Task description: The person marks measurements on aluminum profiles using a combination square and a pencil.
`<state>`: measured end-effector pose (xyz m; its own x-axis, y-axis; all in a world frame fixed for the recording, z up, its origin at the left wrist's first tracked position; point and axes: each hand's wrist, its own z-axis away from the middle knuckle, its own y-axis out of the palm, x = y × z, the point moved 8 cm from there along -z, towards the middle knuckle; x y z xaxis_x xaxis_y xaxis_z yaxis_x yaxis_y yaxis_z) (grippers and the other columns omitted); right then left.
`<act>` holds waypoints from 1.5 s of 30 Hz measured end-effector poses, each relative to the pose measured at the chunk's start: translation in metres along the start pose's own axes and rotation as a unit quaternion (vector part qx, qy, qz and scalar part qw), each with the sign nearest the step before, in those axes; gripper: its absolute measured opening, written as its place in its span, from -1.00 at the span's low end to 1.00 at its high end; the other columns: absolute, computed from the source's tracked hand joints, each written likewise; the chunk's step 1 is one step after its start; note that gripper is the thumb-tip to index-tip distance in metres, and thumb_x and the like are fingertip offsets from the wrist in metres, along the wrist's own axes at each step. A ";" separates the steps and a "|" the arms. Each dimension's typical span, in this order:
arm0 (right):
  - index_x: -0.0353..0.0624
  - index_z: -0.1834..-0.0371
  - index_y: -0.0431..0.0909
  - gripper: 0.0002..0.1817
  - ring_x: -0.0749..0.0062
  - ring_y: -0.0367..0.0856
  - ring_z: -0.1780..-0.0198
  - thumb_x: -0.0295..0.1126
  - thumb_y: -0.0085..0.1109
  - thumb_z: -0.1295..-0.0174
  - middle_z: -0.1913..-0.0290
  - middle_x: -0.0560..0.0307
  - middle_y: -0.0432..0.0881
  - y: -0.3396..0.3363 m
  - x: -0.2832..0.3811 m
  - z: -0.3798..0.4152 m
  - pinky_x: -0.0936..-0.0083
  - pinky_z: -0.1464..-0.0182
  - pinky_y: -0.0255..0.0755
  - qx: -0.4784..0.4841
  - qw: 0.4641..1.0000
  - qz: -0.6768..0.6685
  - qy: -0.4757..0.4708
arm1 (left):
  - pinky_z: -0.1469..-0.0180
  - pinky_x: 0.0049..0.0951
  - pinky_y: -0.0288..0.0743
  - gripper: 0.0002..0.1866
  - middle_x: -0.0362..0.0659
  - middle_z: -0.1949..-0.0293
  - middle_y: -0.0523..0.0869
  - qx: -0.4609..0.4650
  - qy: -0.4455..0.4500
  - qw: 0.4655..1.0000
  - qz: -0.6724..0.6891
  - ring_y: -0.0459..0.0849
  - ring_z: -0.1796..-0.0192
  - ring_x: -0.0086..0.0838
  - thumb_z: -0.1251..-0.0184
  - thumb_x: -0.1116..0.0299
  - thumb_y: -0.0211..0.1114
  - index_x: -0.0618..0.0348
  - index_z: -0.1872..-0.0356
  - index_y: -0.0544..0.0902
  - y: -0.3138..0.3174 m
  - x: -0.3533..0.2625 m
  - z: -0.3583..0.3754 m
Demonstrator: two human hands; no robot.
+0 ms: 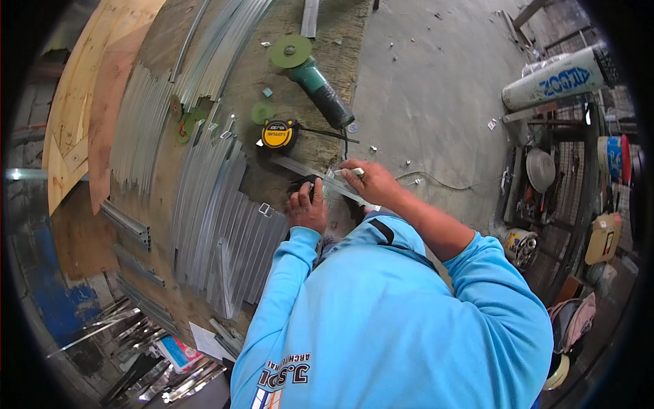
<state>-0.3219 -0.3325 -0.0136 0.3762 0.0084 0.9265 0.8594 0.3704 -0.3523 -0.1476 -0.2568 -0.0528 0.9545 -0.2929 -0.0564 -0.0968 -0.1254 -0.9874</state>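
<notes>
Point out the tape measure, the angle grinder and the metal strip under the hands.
tape measure (278, 134), head view, on its yellow case.
angle grinder (320, 90), head view, on its green body.
metal strip (300, 169), head view, on its bare end left of the hands.

Even daylight, soft shadows, fisheye-warped, dark-vignetted edges

Place: metal workshop
Tabletop: cut aluminium profiles, angle grinder, tape measure at 12 o'clock
Floor: bare concrete, metal scraps
3 o'clock: cluttered rack
</notes>
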 end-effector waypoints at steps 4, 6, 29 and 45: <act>-0.14 -0.05 0.60 -0.68 -0.20 0.68 0.06 -0.14 0.09 -0.48 0.10 -0.19 0.72 0.020 0.006 -0.008 0.09 0.03 0.56 0.029 0.997 0.053 -0.039 | -0.11 -0.05 0.41 -0.28 -0.10 -0.23 0.42 -0.023 -0.015 1.000 -0.003 0.42 -0.11 -0.14 -0.18 0.24 0.41 -0.08 -0.43 0.43 -0.003 0.001 0.000; -0.13 -0.06 0.61 -0.69 -0.18 0.68 0.04 -0.16 0.10 -0.48 0.08 -0.17 0.72 0.026 0.005 -0.011 0.12 0.02 0.56 0.032 0.996 0.072 -0.046 | -0.10 -0.05 0.42 -0.30 -0.11 -0.21 0.44 -0.037 -0.011 0.999 -0.006 0.42 -0.11 -0.14 -0.16 0.24 0.42 -0.12 -0.40 0.45 -0.003 0.000 -0.001; -0.20 0.20 0.58 -0.63 -0.26 0.65 0.13 -0.11 -0.03 -0.49 0.20 -0.27 0.68 0.036 -0.058 0.021 -0.08 0.12 0.48 0.200 0.961 0.168 0.091 | -0.14 0.06 0.35 -0.22 -0.03 -0.25 0.42 -0.009 -0.008 1.000 0.027 0.41 -0.13 -0.06 -0.18 0.23 0.43 -0.06 -0.46 0.34 -0.005 0.002 -0.002; -0.19 -0.18 0.52 -0.70 0.52 0.56 0.27 -0.33 0.04 -0.48 0.25 0.19 0.65 -0.080 0.080 0.041 0.48 0.20 0.47 -0.035 0.976 -0.215 0.007 | 0.07 0.05 0.44 -0.61 -0.03 0.21 0.58 0.003 -0.178 0.984 0.016 0.60 0.13 -0.05 -0.02 0.27 0.51 0.07 0.17 0.52 -0.016 0.022 0.076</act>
<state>-0.3749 -0.3236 0.0941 -0.0191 -0.1473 0.9889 0.9601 0.2733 0.0593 -0.1036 -0.1891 -0.0493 0.9894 0.0548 -0.1343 -0.1273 -0.1162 -0.9850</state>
